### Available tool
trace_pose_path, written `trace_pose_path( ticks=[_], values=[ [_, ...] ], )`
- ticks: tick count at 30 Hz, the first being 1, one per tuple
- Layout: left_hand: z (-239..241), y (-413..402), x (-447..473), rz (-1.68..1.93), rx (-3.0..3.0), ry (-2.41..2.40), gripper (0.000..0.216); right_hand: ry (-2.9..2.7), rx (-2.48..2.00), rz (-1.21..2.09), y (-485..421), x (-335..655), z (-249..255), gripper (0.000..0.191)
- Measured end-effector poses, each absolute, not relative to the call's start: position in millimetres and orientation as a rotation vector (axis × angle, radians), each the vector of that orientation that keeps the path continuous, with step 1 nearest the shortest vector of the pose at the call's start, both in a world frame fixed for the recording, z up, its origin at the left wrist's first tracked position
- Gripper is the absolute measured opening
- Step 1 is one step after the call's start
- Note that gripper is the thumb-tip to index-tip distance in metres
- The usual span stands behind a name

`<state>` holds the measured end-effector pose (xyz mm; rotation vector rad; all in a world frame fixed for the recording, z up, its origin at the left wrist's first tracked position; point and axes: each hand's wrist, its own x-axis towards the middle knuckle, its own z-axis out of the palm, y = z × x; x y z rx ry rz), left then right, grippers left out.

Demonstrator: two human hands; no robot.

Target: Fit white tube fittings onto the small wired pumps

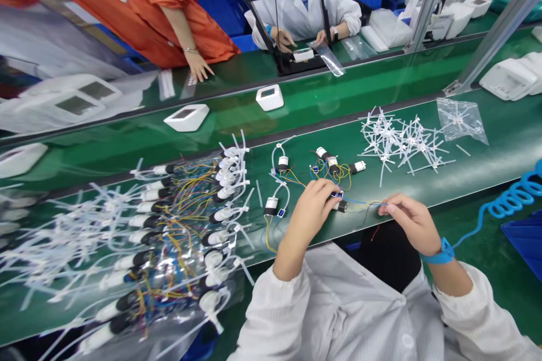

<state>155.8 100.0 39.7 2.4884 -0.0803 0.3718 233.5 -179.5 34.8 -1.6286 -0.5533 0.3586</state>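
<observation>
My left hand (pixel 312 203) is closed around a small cylindrical pump part with a blue connector (pixel 339 199) at the near edge of the green bench (pixel 486 158). My right hand (pixel 409 220), with a blue wrist strap (pixel 442 251), pinches thin blue and yellow wires (pixel 368 203) that run from that part. Other small motor pumps (pixel 334 164) with coloured wires lie just beyond my hands. Two more with white tubes (pixel 276 186) lie to the left.
A large clear bag of wired pumps with white tubes (pixel 178 225) fills the left. White cross-shaped tube connectors (pixel 402 141) and a small plastic bag (pixel 459 118) lie at right. White device housings (pixel 270 97) ride the belt. Other people work across it. A blue coiled hose (pixel 512 197) hangs at right.
</observation>
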Motion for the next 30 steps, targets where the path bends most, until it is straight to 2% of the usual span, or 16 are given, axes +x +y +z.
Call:
trace_pose_path(
  ticks=[4, 8, 10, 17, 24, 30],
  values=[
    [55, 92, 135, 0.468, 2.448, -0.182, 0.033, -0.643, -1.716, 0.328, -183, 243, 48, 0.038],
    [56, 68, 128, 0.301, 2.452, -0.216, 0.053, -0.701, -1.615, 0.373, -174, 243, 67, 0.038],
    [52, 54, 127, 0.244, 2.457, -0.215, 0.05, -0.701, -1.528, 0.407, -167, 237, 78, 0.036],
    [51, 18, 118, 0.246, 2.125, -0.17, 0.012, -0.681, -1.291, 0.496, -145, 211, 112, 0.03],
    [42, 8, 128, 0.067, 1.801, -0.11, 0.027, -0.691, -1.359, 0.593, -135, 209, 117, 0.028],
    [31, -4, 132, 0.062, 1.701, -0.205, 0.013, -0.619, -1.465, 0.778, -121, 212, 110, 0.035]
  ],
)
